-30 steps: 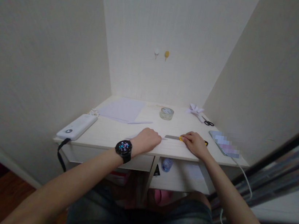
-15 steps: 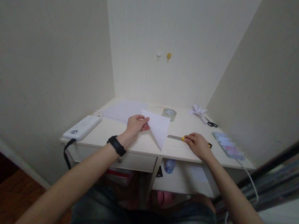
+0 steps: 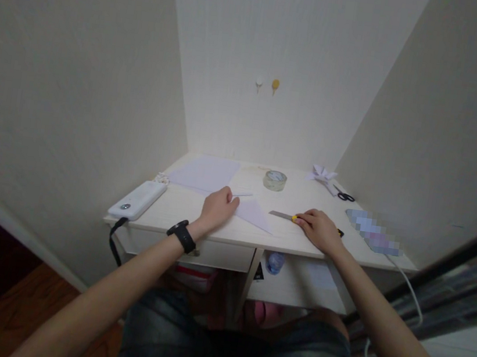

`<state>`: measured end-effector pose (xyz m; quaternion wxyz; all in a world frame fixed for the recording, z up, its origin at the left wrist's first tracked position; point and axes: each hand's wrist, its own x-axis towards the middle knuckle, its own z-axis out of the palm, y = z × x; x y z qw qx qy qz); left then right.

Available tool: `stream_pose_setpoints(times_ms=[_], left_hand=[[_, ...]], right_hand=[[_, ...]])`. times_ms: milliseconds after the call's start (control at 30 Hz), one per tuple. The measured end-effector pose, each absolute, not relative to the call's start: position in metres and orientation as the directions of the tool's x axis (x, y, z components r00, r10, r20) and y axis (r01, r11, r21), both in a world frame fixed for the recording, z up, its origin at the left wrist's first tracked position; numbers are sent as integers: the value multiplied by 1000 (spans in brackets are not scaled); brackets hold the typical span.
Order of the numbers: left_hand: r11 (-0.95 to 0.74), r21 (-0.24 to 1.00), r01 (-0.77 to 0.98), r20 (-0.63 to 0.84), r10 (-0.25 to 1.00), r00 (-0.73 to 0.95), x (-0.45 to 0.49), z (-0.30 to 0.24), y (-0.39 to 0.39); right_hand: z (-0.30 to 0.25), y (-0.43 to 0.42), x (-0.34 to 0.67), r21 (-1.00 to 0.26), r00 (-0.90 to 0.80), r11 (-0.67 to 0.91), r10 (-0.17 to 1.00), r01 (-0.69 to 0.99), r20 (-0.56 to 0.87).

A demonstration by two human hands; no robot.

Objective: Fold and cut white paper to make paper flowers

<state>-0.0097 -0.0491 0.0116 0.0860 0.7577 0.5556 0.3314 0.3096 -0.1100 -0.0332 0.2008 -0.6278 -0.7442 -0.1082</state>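
Observation:
My left hand, with a black watch on its wrist, is closed on a folded white sheet of paper at the middle of the desk. The paper's pointed corner reaches out to the right, and part of it is hidden behind the fingers. On the right, my right hand grips a utility knife with a yellow and black handle. Its long blade is out, points left and lies low over the desk top, apart from the paper.
White sheets lie at the back left, near a white power strip. A tape roll sits behind the paper. At the right are a folded paper piece, black scissors and a phone with a cable. Walls enclose the desk.
My left hand has turned over and lowered the paper, which was raised and facing me and now lies flatter. My right hand still holds the knife in about the same place.

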Motion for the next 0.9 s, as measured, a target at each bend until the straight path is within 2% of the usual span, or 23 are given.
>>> stream_pose_setpoints(times_ms=[67, 133, 200, 300, 367, 600, 900], left_hand=[[-580, 288, 762, 450, 784, 427, -2, 7, -48], [-730, 116, 674, 428, 649, 629, 4, 0, -45], [-783, 49, 621, 332, 599, 729, 9, -8, -39], [-778, 59, 626, 182, 625, 759, 11, -17, -31], [-772, 66, 632, 141, 634, 760, 12, -20, -29], [-761, 62, 645, 139, 647, 750, 12, -21, -29], [-744, 65, 665, 137, 667, 733, 14, -18, -33]], right_hand=[[-32, -108, 303, -91, -129, 186, 890, 978, 437], [-30, -106, 296, -88, -130, 187, 889, 978, 438], [-29, -104, 290, -84, -144, 200, 888, 976, 437], [-29, -103, 285, -83, -162, 219, 885, 972, 437], [-30, -102, 284, -86, -165, 224, 884, 971, 438], [-29, -104, 282, -88, -182, 240, 888, 967, 423], [-29, -109, 278, -128, -235, 331, 847, 935, 477]])
